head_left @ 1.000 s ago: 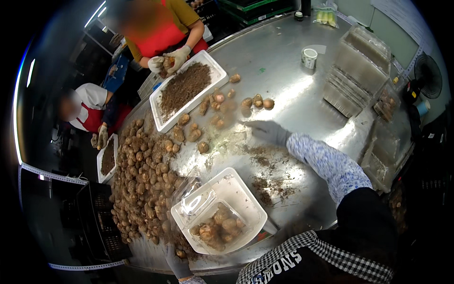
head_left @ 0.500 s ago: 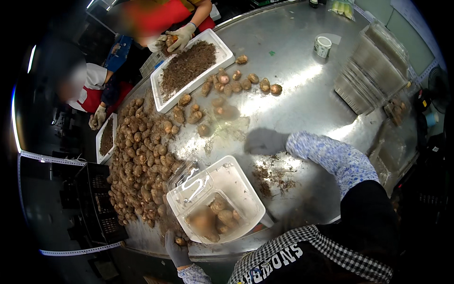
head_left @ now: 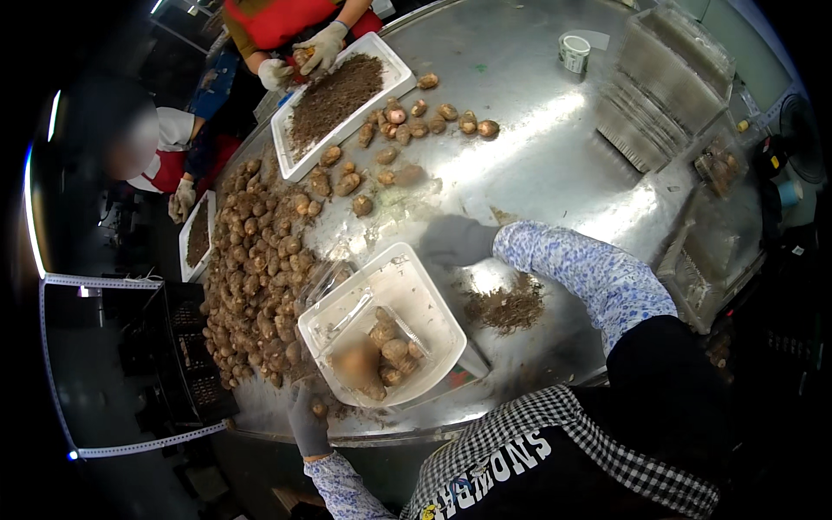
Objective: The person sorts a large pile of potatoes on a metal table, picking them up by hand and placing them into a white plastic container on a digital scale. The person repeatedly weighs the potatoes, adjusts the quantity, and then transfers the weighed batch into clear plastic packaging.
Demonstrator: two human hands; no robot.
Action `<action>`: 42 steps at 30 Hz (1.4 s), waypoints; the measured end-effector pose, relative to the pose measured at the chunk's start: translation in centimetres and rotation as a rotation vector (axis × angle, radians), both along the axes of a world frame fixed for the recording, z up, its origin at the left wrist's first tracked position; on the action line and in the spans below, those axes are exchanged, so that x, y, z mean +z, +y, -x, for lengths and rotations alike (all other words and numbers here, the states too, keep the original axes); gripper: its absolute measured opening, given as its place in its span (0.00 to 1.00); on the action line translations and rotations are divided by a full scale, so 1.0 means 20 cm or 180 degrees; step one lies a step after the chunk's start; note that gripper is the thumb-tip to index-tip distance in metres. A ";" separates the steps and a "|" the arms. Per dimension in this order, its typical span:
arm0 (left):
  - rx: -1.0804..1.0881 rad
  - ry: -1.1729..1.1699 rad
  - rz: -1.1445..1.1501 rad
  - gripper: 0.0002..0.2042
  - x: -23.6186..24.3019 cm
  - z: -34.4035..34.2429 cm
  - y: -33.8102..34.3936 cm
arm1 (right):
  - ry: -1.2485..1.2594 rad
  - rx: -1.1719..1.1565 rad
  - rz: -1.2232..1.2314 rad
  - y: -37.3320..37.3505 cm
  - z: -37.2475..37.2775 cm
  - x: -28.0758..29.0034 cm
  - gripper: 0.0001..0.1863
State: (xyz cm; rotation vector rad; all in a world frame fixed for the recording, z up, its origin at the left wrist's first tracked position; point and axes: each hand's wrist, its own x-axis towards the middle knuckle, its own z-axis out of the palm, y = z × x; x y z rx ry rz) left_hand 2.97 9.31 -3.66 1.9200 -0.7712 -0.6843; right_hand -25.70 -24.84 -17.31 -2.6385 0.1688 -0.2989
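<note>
Nearby, left hand (head_left: pixel 307 426): yours, gloved, beside a small tuber (head_left: pixel 319 409) near the edge of the bench (head_left: pixel 537 165); whether its fingers clamp it can't be told. A slack hold could let it roll off.
White tub (head_left: pixel 438 325): holds your clear box (head_left: pixel 404 323) with tubers (head_left: pixel 394 349) inside; a knock to the rim could unsettle both.
Clear lid (head_left: pixel 328 282): beside the pile at the tub's far-left side; sliding tubers could bend it.
Right hand (head_left: pixel 459 240): yours, well apart from the left, blurred, finger state unclear; a low swing could clip the tub.
Loose soil (head_left: pixel 507 305): under your right forearm's reach; brushing it could scatter grit.
Tuber pile (head_left: pixel 260 286): left of the tub; disturbing its foot could start a slide.
Loose tubers (head_left: pixel 362 205): beyond your right hand; being round, they could roll.
Soil tray (head_left: pixel 400 76): at a co-worker's gloved hands (head_left: pixel 322 48); overreaching could bump them.
</note>
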 end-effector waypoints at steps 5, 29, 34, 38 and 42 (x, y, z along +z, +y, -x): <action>0.0212 0.0809 -0.0078 0.11 0.04 0.08 0.10 | -0.0950 0.1037 -0.0555 0.36 0.20 -0.28 0.10; -0.0470 -0.0443 -0.1001 0.14 -0.55 0.38 0.30 | 0.0472 -0.0891 -0.2184 0.78 0.92 0.02 0.39; -0.0420 -0.0190 -0.0700 0.15 -0.69 0.23 0.32 | 0.1201 -0.1194 -0.0232 0.87 1.30 0.02 0.60; -0.0341 0.0478 -0.1085 0.16 -0.51 0.27 0.18 | 0.1197 -0.1126 -0.0148 1.06 1.20 0.02 0.62; -0.0825 0.0278 -0.0625 0.21 -0.55 0.16 0.08 | 0.0670 -0.1234 0.0083 1.04 0.91 -0.07 0.61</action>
